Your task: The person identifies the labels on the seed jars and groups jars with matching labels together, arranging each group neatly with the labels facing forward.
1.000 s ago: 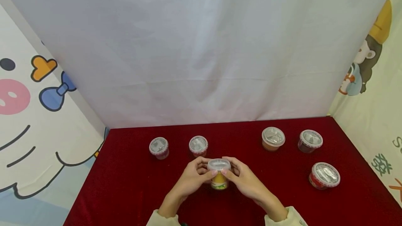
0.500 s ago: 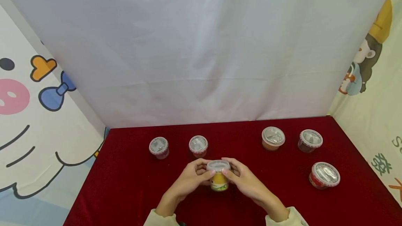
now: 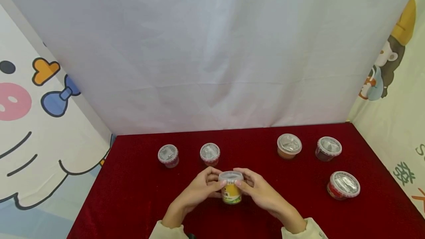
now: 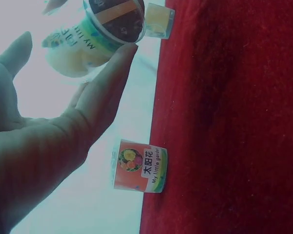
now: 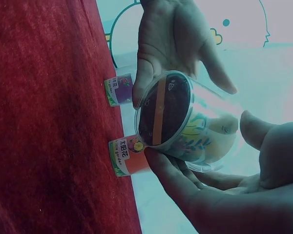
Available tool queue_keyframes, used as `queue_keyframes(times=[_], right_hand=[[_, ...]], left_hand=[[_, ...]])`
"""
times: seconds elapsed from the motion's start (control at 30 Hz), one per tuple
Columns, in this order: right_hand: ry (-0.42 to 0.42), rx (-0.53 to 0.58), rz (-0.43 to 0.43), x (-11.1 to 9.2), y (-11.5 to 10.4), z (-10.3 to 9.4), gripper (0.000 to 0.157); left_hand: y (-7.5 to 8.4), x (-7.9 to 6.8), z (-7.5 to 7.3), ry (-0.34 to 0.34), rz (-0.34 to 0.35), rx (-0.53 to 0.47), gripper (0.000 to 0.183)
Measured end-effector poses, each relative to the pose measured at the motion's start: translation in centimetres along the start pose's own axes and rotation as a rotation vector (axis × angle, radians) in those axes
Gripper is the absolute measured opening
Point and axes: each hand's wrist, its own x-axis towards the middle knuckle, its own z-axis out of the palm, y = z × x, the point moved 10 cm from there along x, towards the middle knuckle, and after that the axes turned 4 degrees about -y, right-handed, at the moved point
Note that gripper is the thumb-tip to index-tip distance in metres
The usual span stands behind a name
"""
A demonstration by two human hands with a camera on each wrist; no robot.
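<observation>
A small clear-lidded planting cup (image 3: 231, 193) with a yellow label is held between both hands above the red cloth. My left hand (image 3: 200, 188) grips its left side, with the thumb at the front just below the lid. On the other side my right hand (image 3: 260, 189) holds it the same way. In the right wrist view the cup (image 5: 205, 129) shows a dark base crossed by an orange strip. That base also faces the camera in the left wrist view, where the fingertips (image 4: 127, 51) press near its rim.
Two lidded cups (image 3: 168, 155) stand behind the hands to the left. At the right are a tan cup (image 3: 288, 147), a dark one (image 3: 328, 149) and a red one (image 3: 343, 185). A pale cloth wall (image 3: 232, 65) closes off the back of the red tabletop (image 3: 132, 194).
The cup has come slightly toward the person, and more of its yellow label and printing shows. Both hands keep their hold. The other cups have not moved.
</observation>
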Motion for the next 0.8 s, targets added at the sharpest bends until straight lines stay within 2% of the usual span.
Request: queue_keyframes(times=[0.2,0.37,0.53,0.8], right_hand=[[0.010,0.015,0.017,0.00,0.16,0.03,0.062],[0.041,-0.022,0.030,0.03,0.10,0.14,0.064],[0.050,-0.081,0.006,0.13,-0.23,0.31,0.063],[0.029,-0.077,0.002,-0.16,-0.57,0.09,0.065]], left_hand=[[0.37,-0.23,0.04,-0.026,0.011,-0.005,0.053],[0.65,-0.36,-0.24,0.017,0.014,0.014,0.051],[0.79,-0.48,-0.30,0.049,0.018,0.032,0.047],[0.48,-0.40,0.11,-0.009,0.020,-0.012,0.051]])
